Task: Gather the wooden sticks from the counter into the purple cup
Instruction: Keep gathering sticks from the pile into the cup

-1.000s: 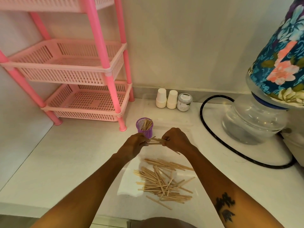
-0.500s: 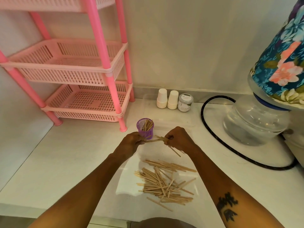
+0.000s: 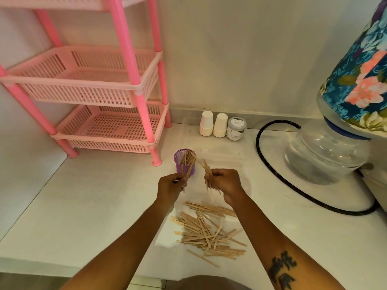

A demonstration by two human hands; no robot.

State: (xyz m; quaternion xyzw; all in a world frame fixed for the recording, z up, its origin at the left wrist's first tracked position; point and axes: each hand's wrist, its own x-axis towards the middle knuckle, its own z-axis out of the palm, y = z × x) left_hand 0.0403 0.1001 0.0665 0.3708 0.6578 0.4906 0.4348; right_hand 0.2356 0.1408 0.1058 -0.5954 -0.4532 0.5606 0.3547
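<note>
A small purple mesh cup stands on the white counter, with several wooden sticks upright inside it. My left hand is just in front of the cup, holding a small bunch of sticks that tilt up toward the cup's rim. My right hand is to the right of the cup and grips another small bunch of sticks pointing up and left. A loose pile of wooden sticks lies on the counter between my forearms.
A pink tiered basket rack stands at the back left, one leg close to the cup. Two stacks of white paper cups and a small jar sit by the wall. A black hose loops around a water bottle at right.
My hands held one bunch of sticks together between them; now they have separated, each with its own bunch, the left one raised to the cup.
</note>
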